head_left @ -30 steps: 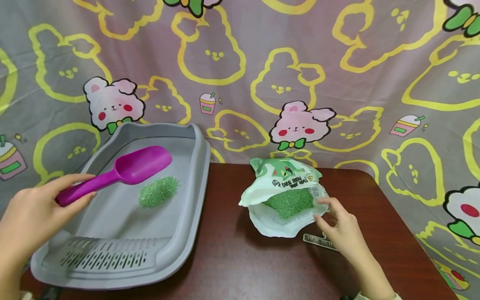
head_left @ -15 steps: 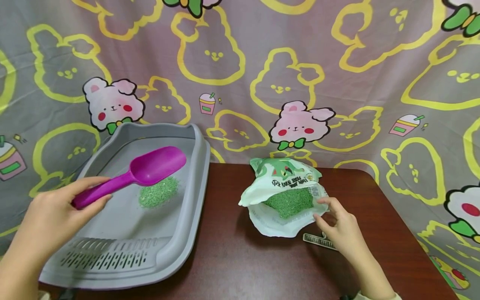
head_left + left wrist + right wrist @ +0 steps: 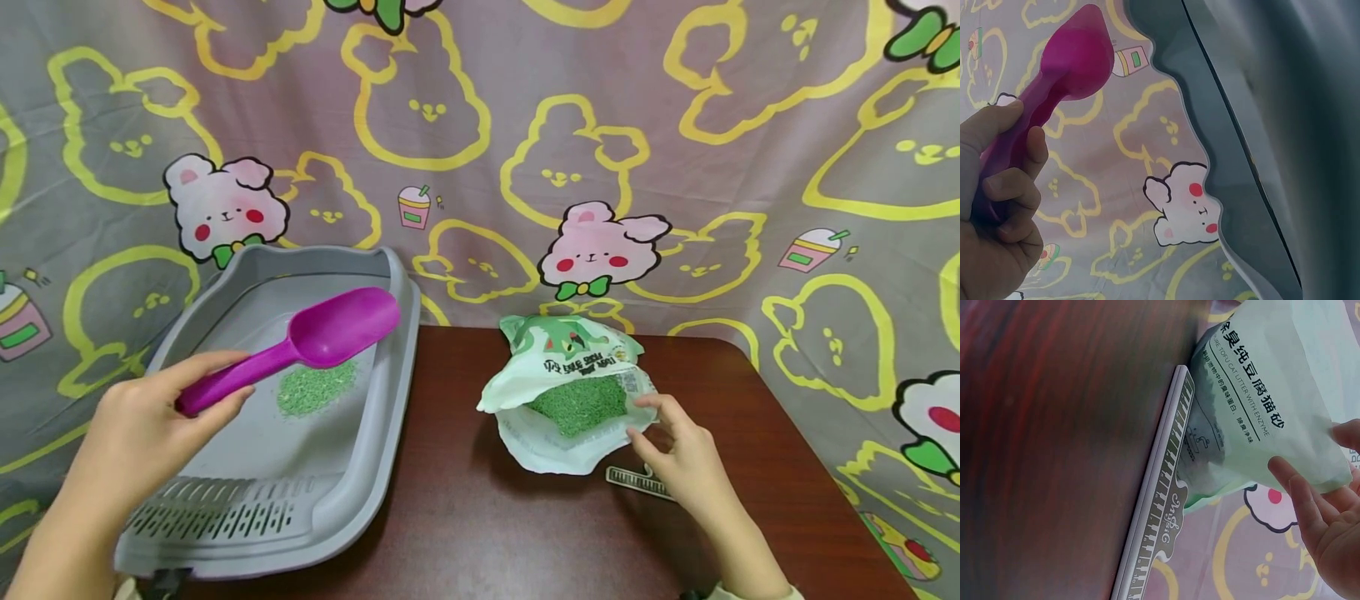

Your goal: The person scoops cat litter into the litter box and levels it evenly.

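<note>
My left hand (image 3: 153, 417) grips the handle of a purple scoop (image 3: 345, 329), fingers wrapped round it in the left wrist view. The scoop's bowl looks bare and hangs over the right side of a grey litter box (image 3: 401, 400). Beneath it, a small heap of green cat litter (image 3: 315, 389) lies on the box floor. To the right, an opened cat litter bag (image 3: 555, 458) shows green granules (image 3: 581, 406) in its mouth. My right hand (image 3: 686, 450) pinches the bag's right rim; in the right wrist view its fingertips (image 3: 1279, 464) press against the bag's side.
A piano-key patterned ruler (image 3: 1163, 500) lies on the brown table (image 3: 465, 508) in front of the bag, partly behind my right hand in the head view. A slotted step (image 3: 217, 508) forms the box's near end. A cartoon-print curtain (image 3: 480, 167) hangs behind.
My left hand has carried the scoop rightward across the litter box, from left of the green heap to near the box's right wall. My right hand and the bag look unmoved.
</note>
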`<state>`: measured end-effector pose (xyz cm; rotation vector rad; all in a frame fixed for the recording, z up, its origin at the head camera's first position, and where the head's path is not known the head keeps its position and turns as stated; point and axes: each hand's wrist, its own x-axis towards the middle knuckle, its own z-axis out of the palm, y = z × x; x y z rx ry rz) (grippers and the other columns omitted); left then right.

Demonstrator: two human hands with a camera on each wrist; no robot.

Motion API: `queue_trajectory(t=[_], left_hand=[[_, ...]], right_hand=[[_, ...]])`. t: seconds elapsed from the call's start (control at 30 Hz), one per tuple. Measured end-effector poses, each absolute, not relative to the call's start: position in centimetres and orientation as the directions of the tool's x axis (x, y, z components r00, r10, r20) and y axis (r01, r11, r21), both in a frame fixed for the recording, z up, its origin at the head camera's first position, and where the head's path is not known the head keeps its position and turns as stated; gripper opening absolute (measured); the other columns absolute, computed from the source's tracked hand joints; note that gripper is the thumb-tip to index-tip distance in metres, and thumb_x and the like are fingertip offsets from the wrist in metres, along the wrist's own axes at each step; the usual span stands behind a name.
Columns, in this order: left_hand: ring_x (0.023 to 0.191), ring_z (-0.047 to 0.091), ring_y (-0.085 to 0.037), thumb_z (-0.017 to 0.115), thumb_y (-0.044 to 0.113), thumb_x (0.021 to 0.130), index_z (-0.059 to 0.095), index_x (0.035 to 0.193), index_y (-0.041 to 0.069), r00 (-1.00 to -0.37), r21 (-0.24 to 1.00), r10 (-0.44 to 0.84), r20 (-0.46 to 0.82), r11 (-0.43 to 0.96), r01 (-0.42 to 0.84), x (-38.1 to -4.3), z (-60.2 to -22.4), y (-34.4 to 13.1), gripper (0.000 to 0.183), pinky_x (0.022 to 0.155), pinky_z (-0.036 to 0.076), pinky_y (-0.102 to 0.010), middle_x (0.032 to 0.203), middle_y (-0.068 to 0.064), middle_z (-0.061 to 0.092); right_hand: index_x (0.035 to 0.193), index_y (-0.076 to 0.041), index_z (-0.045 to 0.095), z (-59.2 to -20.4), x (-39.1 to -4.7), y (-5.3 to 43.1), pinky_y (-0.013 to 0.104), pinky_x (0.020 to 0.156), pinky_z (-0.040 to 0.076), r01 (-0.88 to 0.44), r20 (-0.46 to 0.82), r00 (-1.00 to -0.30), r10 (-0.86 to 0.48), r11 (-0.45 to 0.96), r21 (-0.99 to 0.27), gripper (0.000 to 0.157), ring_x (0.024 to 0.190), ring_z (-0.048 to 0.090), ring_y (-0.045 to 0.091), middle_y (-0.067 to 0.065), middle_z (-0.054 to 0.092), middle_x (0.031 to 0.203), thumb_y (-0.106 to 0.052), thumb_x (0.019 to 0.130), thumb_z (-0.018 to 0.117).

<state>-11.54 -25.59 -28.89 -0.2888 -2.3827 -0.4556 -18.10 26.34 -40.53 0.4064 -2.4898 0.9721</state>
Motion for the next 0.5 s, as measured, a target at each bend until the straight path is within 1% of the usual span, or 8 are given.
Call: queue_trajectory(t=[0.1, 0.2, 0.4, 0.5], left_hand=[[0.051, 0.032, 0.002, 0.087, 0.0, 0.067, 0.073, 0.109, 0.011, -0.732, 0.249, 0.091, 0.675, 0.906, 0.342, -11.5, -28.9, -25.1, 0.046, 0.046, 0.026, -0.015, 0.067, 0.0, 0.061], [0.051, 0.033, 0.003, 0.087, 0.0, 0.065, 0.074, 0.108, 0.012, -0.716, 0.258, 0.094, 0.691, 0.894, 0.367, -11.5, -28.9, -24.6, 0.047, 0.046, 0.027, -0.015, 0.069, -0.001, 0.062], [0.053, 0.035, 0.005, 0.088, -0.002, 0.063, 0.075, 0.106, 0.014, -0.697, 0.277, 0.11, 0.708, 0.865, 0.418, -11.5, -29.1, -23.6, 0.048, 0.047, 0.028, -0.014, 0.074, -0.001, 0.065], [0.054, 0.036, 0.006, 0.088, -0.002, 0.062, 0.075, 0.107, 0.015, -0.687, 0.273, 0.13, 0.715, 0.853, 0.445, -11.4, -29.3, -23.2, 0.049, 0.048, 0.029, -0.013, 0.076, -0.001, 0.066]], right_hand=[[0.116, -0.008, 0.06, -40.6, -18.1, 26.3, 0.044, 0.073, 0.059, -0.421, 0.497, -0.86, -0.114, 0.709, -0.566, 0.038, 0.097, 0.071, 0.039, 0.021, 0.071, 0.115, 0.001, 0.082, 0.075], [0.115, -0.008, 0.06, -40.6, -18.1, 26.2, 0.042, 0.072, 0.059, -0.423, 0.499, -0.859, -0.117, 0.709, -0.563, 0.038, 0.096, 0.071, 0.037, 0.021, 0.071, 0.114, 0.001, 0.082, 0.076], [0.115, -0.01, 0.061, -40.5, -18.2, 26.3, 0.033, 0.07, 0.059, -0.412, 0.496, -0.861, -0.113, 0.726, -0.55, 0.039, 0.088, 0.072, 0.025, 0.019, 0.072, 0.113, -0.001, 0.081, 0.077], [0.115, -0.01, 0.061, -40.5, -18.2, 26.3, 0.031, 0.07, 0.059, -0.411, 0.499, -0.86, -0.11, 0.729, -0.547, 0.039, 0.088, 0.072, 0.025, 0.019, 0.072, 0.112, -0.001, 0.081, 0.077]])
